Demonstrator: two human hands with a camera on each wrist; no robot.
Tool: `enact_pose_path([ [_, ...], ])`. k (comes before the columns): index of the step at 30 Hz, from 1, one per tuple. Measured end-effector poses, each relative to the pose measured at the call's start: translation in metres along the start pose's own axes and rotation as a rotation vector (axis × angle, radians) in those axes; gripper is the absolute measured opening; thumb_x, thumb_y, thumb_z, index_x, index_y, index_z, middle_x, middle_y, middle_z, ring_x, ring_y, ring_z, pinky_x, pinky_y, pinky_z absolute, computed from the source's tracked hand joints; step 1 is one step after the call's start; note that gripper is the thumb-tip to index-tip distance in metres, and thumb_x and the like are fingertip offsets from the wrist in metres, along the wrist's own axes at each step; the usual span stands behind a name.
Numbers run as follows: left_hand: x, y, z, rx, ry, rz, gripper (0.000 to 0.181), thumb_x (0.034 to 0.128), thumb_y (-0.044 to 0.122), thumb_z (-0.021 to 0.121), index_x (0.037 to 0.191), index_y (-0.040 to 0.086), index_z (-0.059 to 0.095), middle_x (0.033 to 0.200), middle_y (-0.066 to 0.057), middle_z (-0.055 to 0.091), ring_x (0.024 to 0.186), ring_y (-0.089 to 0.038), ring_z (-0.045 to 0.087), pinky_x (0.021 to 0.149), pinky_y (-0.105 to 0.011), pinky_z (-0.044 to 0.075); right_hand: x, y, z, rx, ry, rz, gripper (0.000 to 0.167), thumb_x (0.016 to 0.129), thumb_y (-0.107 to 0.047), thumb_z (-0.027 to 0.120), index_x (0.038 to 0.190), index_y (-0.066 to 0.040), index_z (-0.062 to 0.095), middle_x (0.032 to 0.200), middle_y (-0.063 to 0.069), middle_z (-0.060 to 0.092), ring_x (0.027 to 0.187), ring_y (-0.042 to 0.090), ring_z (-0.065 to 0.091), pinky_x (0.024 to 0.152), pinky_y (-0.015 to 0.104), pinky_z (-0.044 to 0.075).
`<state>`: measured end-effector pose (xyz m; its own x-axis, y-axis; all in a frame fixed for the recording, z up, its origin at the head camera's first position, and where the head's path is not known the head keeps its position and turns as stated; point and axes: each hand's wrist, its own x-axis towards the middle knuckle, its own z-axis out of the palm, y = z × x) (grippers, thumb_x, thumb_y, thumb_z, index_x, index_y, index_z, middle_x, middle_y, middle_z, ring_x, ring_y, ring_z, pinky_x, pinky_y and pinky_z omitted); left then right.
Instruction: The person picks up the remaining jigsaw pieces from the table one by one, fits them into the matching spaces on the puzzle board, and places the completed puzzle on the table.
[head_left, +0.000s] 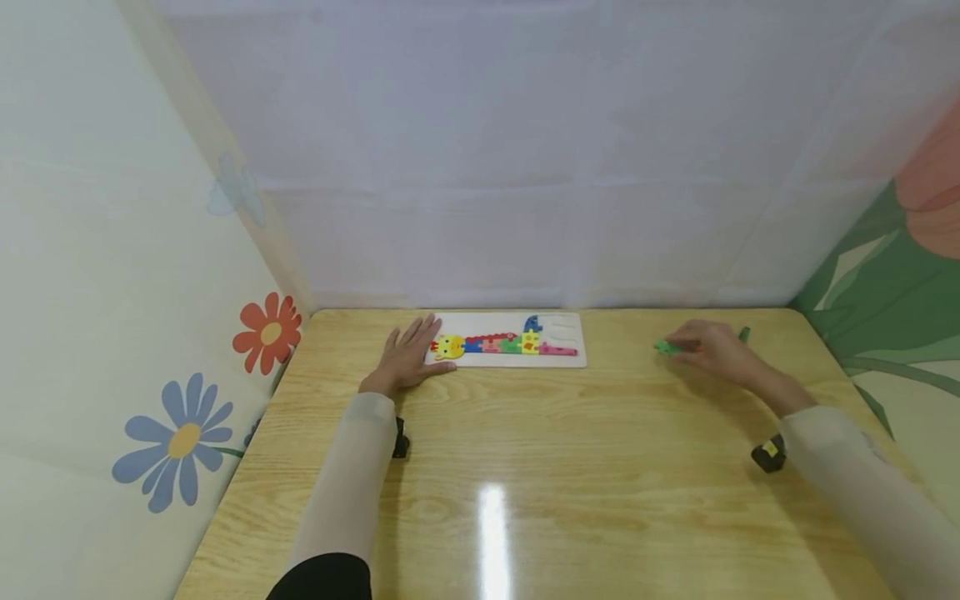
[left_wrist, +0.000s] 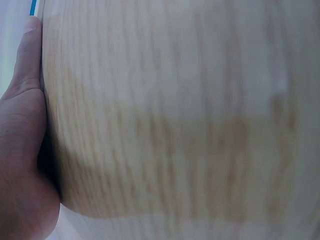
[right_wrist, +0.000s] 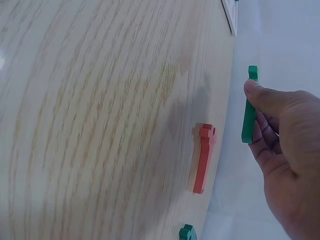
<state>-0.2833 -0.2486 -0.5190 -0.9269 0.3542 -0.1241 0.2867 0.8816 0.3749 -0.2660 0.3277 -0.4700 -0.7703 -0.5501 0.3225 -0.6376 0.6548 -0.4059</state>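
Note:
My left hand (head_left: 407, 354) rests spread over the left end of a white puzzle board (head_left: 495, 361), beside the yellow giraffe head (head_left: 450, 347). Colourful pieces lie joined along the board, with a dark blue piece (head_left: 532, 323) near its upper right. Off to the right, my right hand (head_left: 716, 348) pinches a green piece (head_left: 664, 347). The right wrist view shows that green piece (right_wrist: 249, 112) between thumb and fingers, held above the table. In the left wrist view, part of my left hand (left_wrist: 25, 120) lies at the table's edge.
A red piece (right_wrist: 202, 160) lies on the table below my right hand, with another green piece (right_wrist: 187, 232) near it. That second green piece (head_left: 744, 334) shows behind my right hand in the head view. A white wall (head_left: 465, 167) stands along the table's far edge.

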Motion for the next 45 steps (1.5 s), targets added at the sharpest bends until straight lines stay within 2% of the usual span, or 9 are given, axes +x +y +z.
enact_pose_path([
  [9,0.004,-0.003,0.002,0.003,-0.012,-0.016,0.108,0.0967,0.074,0.057,0.173,0.018,0.004,0.179,-0.004,-0.004,0.165,-0.030,-0.004,0.127,-0.061,-0.013,0.007,-0.003,0.003,-0.032,0.005,-0.038,0.029,0.082,0.004,0.087,0.111,0.006,0.078,0.095,0.011,0.075,0.079,0.026,0.071,0.068,0.038,0.062],
  [15,0.004,-0.002,0.001,0.008,-0.009,-0.017,0.108,0.0968,0.074,0.057,0.173,0.018,0.005,0.179,-0.004,-0.003,0.165,-0.030,-0.003,0.127,-0.061,-0.012,0.013,-0.006,0.006,-0.019,-0.016,-0.027,0.030,0.084,0.006,0.085,0.113,0.007,0.078,0.096,0.012,0.074,0.081,0.026,0.071,0.070,0.041,0.062],
  [20,0.003,0.000,0.000,0.014,-0.010,-0.019,0.109,0.0965,0.075,0.056,0.172,0.017,0.005,0.179,-0.005,-0.003,0.165,-0.031,-0.003,0.127,-0.061,-0.012,0.017,-0.008,0.010,0.002,-0.011,-0.041,0.030,0.084,0.007,0.084,0.113,0.007,0.077,0.097,0.013,0.074,0.082,0.026,0.070,0.070,0.034,0.061],
  [24,0.000,0.003,-0.003,0.015,0.000,-0.024,0.106,0.0985,0.069,0.059,0.172,0.015,0.006,0.179,-0.007,-0.002,0.165,-0.032,-0.002,0.127,-0.062,-0.011,0.023,-0.009,0.012,0.008,0.002,-0.056,0.030,0.084,0.006,0.084,0.113,0.007,0.078,0.097,0.013,0.074,0.082,0.025,0.069,0.070,0.031,0.059],
  [27,-0.001,0.006,-0.004,0.010,0.006,-0.022,0.105,0.0990,0.067,0.060,0.172,0.014,0.008,0.179,-0.009,0.000,0.165,-0.033,-0.001,0.127,-0.063,-0.011,0.027,-0.011,0.014,0.013,0.001,-0.052,0.029,0.084,0.006,0.084,0.112,0.007,0.078,0.096,0.013,0.073,0.081,0.026,0.069,0.070,0.034,0.061],
  [32,0.000,0.003,0.000,0.018,-0.002,-0.013,0.110,0.0961,0.079,0.052,0.172,0.014,0.006,0.179,-0.009,-0.002,0.165,-0.033,-0.003,0.127,-0.061,-0.013,0.030,-0.015,0.017,0.044,-0.022,-0.029,0.028,0.085,0.007,0.083,0.112,0.008,0.077,0.096,0.014,0.072,0.082,0.027,0.069,0.071,0.041,0.063],
  [37,0.000,0.003,-0.001,0.012,0.007,-0.009,0.112,0.0946,0.081,0.051,0.172,0.014,0.007,0.179,-0.010,-0.001,0.165,-0.034,-0.002,0.127,-0.062,-0.013,0.036,-0.017,0.020,0.034,-0.032,-0.026,0.028,0.086,0.005,0.083,0.114,0.007,0.077,0.098,0.013,0.074,0.084,0.026,0.070,0.074,0.040,0.062],
  [45,-0.002,0.008,-0.003,0.037,0.004,-0.025,0.104,0.1003,0.065,0.060,0.172,0.012,0.007,0.179,-0.011,0.000,0.165,-0.034,-0.001,0.127,-0.062,-0.010,0.046,-0.018,0.025,0.065,-0.040,-0.031,0.028,0.085,0.008,0.083,0.113,0.008,0.077,0.098,0.015,0.076,0.085,0.028,0.073,0.077,0.040,0.063],
])
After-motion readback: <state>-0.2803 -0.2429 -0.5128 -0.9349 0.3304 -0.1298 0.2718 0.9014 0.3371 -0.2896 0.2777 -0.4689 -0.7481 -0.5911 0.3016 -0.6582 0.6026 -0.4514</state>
